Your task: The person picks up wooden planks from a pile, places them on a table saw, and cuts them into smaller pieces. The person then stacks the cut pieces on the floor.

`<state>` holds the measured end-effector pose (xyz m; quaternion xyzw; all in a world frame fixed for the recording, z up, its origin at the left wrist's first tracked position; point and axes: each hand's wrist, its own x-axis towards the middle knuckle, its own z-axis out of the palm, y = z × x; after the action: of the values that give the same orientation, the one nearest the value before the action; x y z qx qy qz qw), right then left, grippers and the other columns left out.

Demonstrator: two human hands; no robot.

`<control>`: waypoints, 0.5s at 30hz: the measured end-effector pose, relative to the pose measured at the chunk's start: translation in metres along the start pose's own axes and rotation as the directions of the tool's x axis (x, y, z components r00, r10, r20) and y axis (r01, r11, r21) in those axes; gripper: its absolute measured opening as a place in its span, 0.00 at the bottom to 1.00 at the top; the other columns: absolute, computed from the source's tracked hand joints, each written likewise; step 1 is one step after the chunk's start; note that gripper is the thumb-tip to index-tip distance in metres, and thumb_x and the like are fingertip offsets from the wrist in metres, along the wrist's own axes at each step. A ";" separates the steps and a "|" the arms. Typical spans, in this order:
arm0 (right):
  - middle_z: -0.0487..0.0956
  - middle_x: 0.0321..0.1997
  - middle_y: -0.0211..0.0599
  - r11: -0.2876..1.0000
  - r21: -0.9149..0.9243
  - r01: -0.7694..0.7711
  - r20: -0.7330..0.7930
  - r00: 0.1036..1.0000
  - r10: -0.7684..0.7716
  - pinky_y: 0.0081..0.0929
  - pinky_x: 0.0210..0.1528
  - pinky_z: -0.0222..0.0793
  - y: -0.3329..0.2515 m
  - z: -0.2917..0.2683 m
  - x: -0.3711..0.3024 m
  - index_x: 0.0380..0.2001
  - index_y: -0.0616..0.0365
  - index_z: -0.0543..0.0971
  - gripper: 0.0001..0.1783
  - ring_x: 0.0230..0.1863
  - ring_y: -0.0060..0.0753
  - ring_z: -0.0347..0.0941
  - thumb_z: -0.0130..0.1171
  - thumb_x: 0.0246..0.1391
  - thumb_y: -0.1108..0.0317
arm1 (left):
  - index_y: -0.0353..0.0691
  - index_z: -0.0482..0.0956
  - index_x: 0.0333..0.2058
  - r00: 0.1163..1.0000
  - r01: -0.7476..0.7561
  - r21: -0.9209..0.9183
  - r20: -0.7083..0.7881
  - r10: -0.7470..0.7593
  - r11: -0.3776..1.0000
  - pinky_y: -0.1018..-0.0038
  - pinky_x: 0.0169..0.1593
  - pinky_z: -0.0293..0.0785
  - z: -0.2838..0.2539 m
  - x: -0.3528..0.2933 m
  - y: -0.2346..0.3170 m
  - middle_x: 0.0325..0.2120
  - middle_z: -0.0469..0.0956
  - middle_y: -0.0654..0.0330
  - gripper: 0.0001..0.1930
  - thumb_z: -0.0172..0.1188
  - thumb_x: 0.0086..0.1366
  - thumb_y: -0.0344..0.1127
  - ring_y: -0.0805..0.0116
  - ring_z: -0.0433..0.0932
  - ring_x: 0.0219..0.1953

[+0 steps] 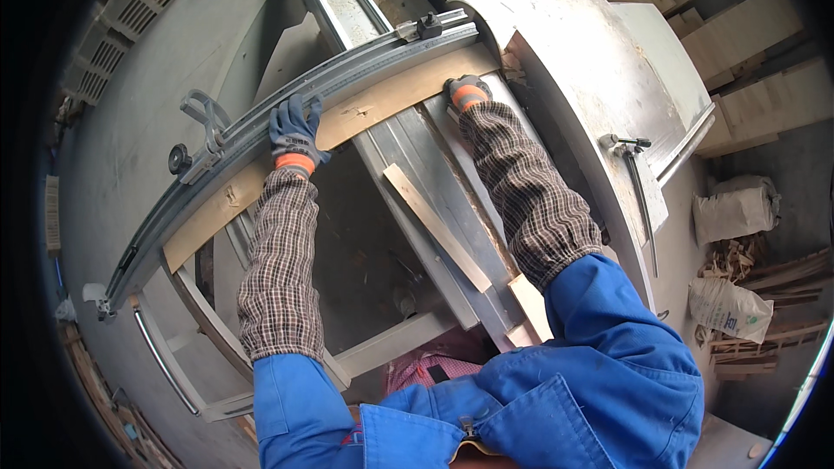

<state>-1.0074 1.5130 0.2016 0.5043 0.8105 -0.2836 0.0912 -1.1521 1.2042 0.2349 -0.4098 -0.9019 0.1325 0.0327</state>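
A long wooden board (pixel 363 113) lies along the metal fence (pixel 347 63) of a sliding table saw. My left hand (pixel 297 128), in a blue-grey glove with an orange cuff, grips the board's middle, its fingers reaching over toward the fence. At the board's right end, my right hand (pixel 468 92) is closed against the near edge, in a matching glove. Its fingers are curled, and what lies under them is mostly hidden. A narrow wooden strip (pixel 436 227) rests on the grey sliding table (pixel 408 165) between my forearms.
The saw's broad metal top (pixel 565 13) spreads to the right of the board. On the fence sit a clamp-like stop (pixel 205 135) and a black slider (pixel 428 26). Stacked wood panels (pixel 756 35), sacks (pixel 734 208) and offcuts (pixel 773 287) stand at right; plastic crates (pixel 139 4) at far left.
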 end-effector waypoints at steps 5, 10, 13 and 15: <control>0.79 0.44 0.48 0.991 0.118 0.064 -0.082 0.995 -0.055 0.37 0.50 0.68 0.015 0.017 0.012 0.40 0.55 0.81 0.24 0.46 0.49 0.75 0.52 0.51 0.48 | 0.58 0.47 0.66 0.995 -0.006 0.023 0.100 0.004 1.000 0.52 0.66 0.42 -0.002 0.018 0.003 0.60 0.48 0.51 0.63 0.74 0.30 0.61 0.50 0.48 0.63; 0.79 0.42 0.47 0.880 0.355 0.315 -0.098 0.949 -0.300 0.35 0.49 0.68 0.046 0.010 -0.051 0.42 0.55 0.79 0.21 0.45 0.47 0.75 0.55 0.50 0.53 | 0.57 0.46 0.66 0.994 0.030 0.026 0.106 -0.033 0.999 0.50 0.66 0.40 0.001 0.009 0.001 0.62 0.46 0.51 0.61 0.72 0.34 0.60 0.49 0.46 0.64; 0.78 0.41 0.46 0.851 0.310 0.424 -0.234 0.901 -0.364 0.37 0.46 0.69 0.093 -0.011 -0.110 0.44 0.54 0.77 0.21 0.42 0.48 0.75 0.61 0.48 0.55 | 0.57 0.45 0.66 0.997 0.021 -0.002 0.076 -0.021 1.000 0.49 0.66 0.41 0.006 0.010 0.002 0.63 0.45 0.51 0.61 0.72 0.34 0.58 0.49 0.45 0.65; 0.76 0.44 0.46 0.887 0.134 0.442 -0.304 0.870 -0.388 0.36 0.50 0.67 0.131 -0.026 -0.155 0.46 0.54 0.76 0.24 0.46 0.47 0.72 0.64 0.46 0.57 | 0.57 0.44 0.67 0.999 0.013 -0.029 0.030 -0.012 0.999 0.49 0.66 0.42 0.008 0.009 0.000 0.63 0.46 0.51 0.62 0.73 0.33 0.55 0.48 0.46 0.65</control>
<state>-0.8161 1.4522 0.2424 0.3577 0.8723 -0.3053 -0.1336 -1.1591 1.2095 0.2268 -0.4024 -0.9067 0.1253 0.0143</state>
